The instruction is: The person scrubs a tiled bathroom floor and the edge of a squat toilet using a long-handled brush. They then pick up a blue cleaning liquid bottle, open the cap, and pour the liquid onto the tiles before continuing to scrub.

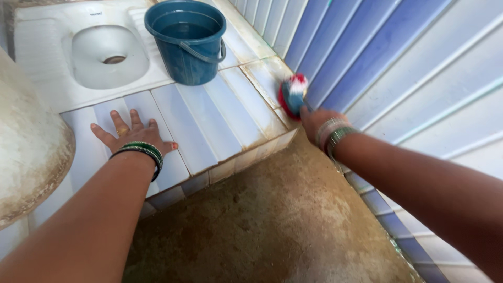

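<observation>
Brush (292,95), red and white in its bristles with a blue body, sits blurred against the corner where the raised tiled platform (209,118) meets the blue-and-white striped wall (398,63). The right hand (317,121) is clenched around its handle from just below, at about five o'clock of the brush head, with silver and green bangles on that wrist. Well apart, at nine o'clock from the brush, the left hand (133,136) lies flat on the pale tiles of the platform, fingers spread and pressing down, holding nothing; a ring shows on one finger and green bangles (141,153) circle the wrist.

At eleven o'clock from the brush, a blue bucket (186,39) with a handle stands upright on the platform, water visible inside it. Just beside the bucket, at its nine o'clock, a white squat toilet pan (102,57) is set into the platform. Below the platform's front edge, at six o'clock from the hands, stretches a stained brown floor (262,225). A rounded, dirt-marked white shape (26,152) fills the left border of the view.
</observation>
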